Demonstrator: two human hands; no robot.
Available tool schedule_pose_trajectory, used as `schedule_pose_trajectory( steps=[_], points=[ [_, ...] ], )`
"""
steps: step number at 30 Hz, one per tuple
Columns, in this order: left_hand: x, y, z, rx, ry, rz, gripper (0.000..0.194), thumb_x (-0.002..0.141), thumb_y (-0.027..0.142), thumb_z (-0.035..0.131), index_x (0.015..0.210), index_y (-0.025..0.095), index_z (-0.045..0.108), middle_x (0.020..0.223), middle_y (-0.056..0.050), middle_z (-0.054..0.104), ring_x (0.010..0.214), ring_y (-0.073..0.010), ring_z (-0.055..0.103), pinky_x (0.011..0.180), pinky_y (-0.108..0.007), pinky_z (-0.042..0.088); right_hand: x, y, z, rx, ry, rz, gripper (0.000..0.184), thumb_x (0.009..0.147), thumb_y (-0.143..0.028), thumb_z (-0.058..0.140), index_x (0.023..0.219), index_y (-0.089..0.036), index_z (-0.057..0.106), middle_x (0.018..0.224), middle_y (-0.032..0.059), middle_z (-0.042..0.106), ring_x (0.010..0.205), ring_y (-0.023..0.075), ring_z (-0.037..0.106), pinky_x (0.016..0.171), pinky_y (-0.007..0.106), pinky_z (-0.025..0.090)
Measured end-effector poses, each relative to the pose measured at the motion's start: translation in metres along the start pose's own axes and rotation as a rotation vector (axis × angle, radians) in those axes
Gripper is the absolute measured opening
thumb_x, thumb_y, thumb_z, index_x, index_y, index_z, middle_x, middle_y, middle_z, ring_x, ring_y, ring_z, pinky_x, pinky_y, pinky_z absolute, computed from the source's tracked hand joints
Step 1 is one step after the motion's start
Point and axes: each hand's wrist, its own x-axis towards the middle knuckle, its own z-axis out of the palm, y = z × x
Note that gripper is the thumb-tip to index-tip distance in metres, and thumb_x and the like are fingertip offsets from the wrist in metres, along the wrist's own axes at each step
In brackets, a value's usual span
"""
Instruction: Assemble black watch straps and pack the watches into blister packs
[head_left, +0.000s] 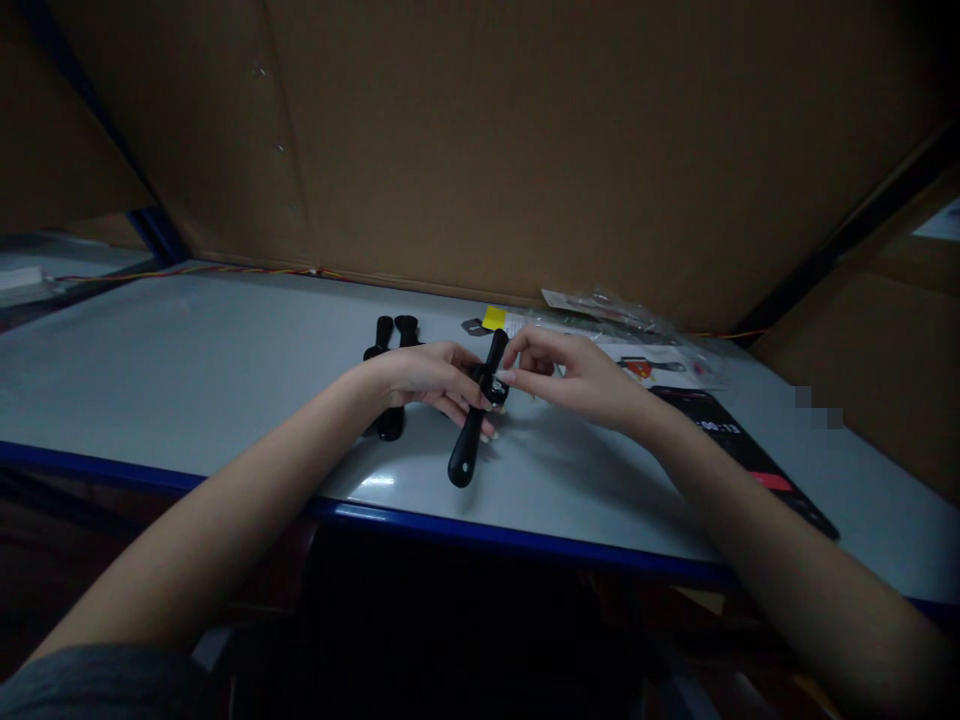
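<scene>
A black watch with a long strap (pixel 471 435) is held over the white table (pixel 187 370), near its blue front edge. My left hand (pixel 427 378) is closed around the watch body from the left. My right hand (pixel 574 375) pinches at the watch body from the right with its fingertips. Two more black straps (pixel 391 345) lie on the table just behind my left hand, partly hidden by it.
A dark phone (pixel 739 440) with a lit screen lies to the right by my right forearm. Clear plastic bags and printed cards (pixel 622 320) sit at the back right, with a yellow tag (pixel 493 318). Brown cardboard walls (pixel 525 140) enclose the table. A coloured wire (pixel 210 270) runs along the back edge.
</scene>
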Motion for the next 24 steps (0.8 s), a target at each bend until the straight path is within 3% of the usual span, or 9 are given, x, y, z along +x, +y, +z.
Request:
schedule_pose_trajectory(
  steps=[2, 5, 11, 18, 22, 24],
  points=[
    [0.000, 0.000, 0.000, 0.000, 0.026, 0.000, 0.049, 0.064, 0.012, 0.071, 0.108, 0.006, 0.051, 0.089, -0.012, 0.068, 0.075, -0.0229, 0.068, 0.071, -0.036, 0.054, -0.001, 0.003, -0.005, -0.008, -0.055, -0.063, 0.018, 0.077, -0.029, 0.058, 0.091, -0.019, 0.056, 0.062, -0.0036, 0.051, 0.056, 0.0101, 0.046, 0.053, 0.022, 0.031],
    [-0.001, 0.002, 0.002, 0.004, 0.048, -0.017, 0.051, 0.063, 0.012, 0.071, 0.110, 0.006, 0.050, 0.086, -0.011, 0.068, 0.074, -0.0219, 0.069, 0.072, -0.035, 0.054, 0.000, 0.006, -0.005, -0.087, -0.094, -0.081, 0.017, 0.078, -0.030, 0.058, 0.092, -0.019, 0.057, 0.058, -0.0048, 0.048, 0.055, 0.0097, 0.044, 0.053, 0.023, 0.030],
    [0.000, 0.001, 0.006, 0.016, 0.035, -0.016, 0.046, 0.063, 0.011, 0.070, 0.105, 0.006, 0.052, 0.084, -0.009, 0.067, 0.072, -0.0208, 0.068, 0.072, -0.036, 0.054, 0.001, 0.002, 0.011, -0.220, -0.032, -0.017, 0.019, 0.080, -0.033, 0.055, 0.069, -0.017, 0.052, 0.057, -0.0036, 0.050, 0.052, 0.0088, 0.041, 0.050, 0.023, 0.023],
    [0.002, -0.003, 0.002, -0.007, 0.049, -0.001, 0.043, 0.062, 0.011, 0.072, 0.101, 0.006, 0.052, 0.085, -0.011, 0.067, 0.075, -0.0231, 0.069, 0.069, -0.035, 0.056, 0.002, 0.001, 0.016, -0.178, 0.007, 0.053, 0.035, 0.086, -0.041, 0.045, 0.062, -0.017, 0.053, 0.054, -0.0023, 0.046, 0.052, 0.0094, 0.039, 0.050, 0.024, 0.023],
    [0.002, -0.002, 0.002, -0.017, 0.076, -0.008, 0.047, 0.062, 0.013, 0.073, 0.103, 0.006, 0.050, 0.087, -0.012, 0.067, 0.076, -0.0241, 0.068, 0.069, -0.035, 0.055, 0.003, 0.008, 0.002, -0.046, -0.007, -0.038, 0.020, 0.081, -0.037, 0.055, 0.084, -0.017, 0.057, 0.059, -0.0037, 0.048, 0.055, 0.0100, 0.043, 0.053, 0.023, 0.029],
    [0.002, -0.001, 0.003, -0.014, 0.091, -0.032, 0.050, 0.061, 0.013, 0.073, 0.105, 0.007, 0.049, 0.088, -0.012, 0.067, 0.076, -0.0244, 0.068, 0.068, -0.035, 0.055, 0.003, 0.011, -0.002, -0.029, -0.056, -0.085, 0.024, 0.078, -0.034, 0.059, 0.096, -0.019, 0.057, 0.061, -0.0040, 0.049, 0.057, 0.0103, 0.045, 0.054, 0.023, 0.031]
  ],
)
